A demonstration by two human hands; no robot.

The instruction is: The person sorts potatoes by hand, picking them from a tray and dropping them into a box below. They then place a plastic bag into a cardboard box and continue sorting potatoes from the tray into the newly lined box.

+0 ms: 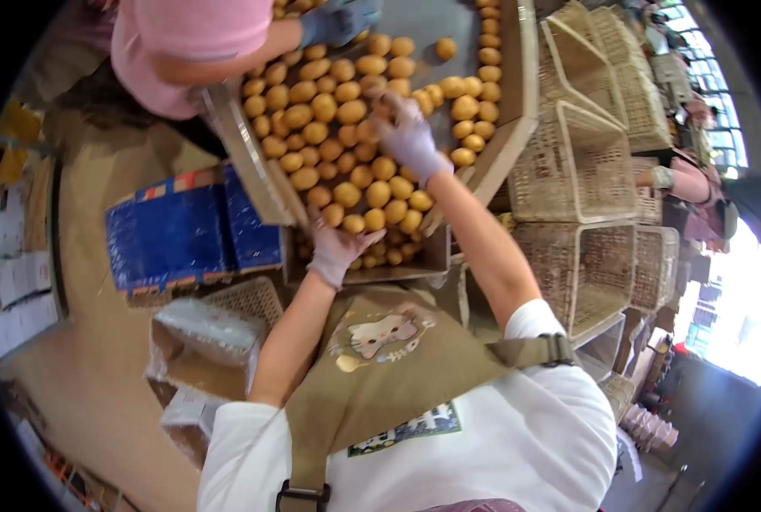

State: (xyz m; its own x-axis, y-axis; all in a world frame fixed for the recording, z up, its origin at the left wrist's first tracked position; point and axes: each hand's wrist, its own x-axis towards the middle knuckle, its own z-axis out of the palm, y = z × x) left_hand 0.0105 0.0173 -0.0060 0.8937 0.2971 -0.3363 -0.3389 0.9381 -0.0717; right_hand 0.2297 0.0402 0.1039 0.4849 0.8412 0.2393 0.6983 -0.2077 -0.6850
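Many round, yellow-brown fruits (347, 194) lie close together on a sloping metal sorting tray (449, 19) with raised side walls. My right hand (410, 141), in a pale thin glove, reaches over the middle of them, and its fingertips are smeared by motion among the fruits. At the tray's lower mouth is my left hand (339, 250), gloved too, with thumb and fingers spread against the lowest fruits. Just below that hand a box (397, 271) holds more of the same fruits, partly hidden by the hand.
Another person in a pink top (201, 30) works at the tray's left side, one grey-gloved hand (342, 21) over the fruits. Plastic baskets (581, 162) are stacked along the right. Blue-covered crates (171, 239) and a plastic-lined basket (206, 341) stand on the left floor.
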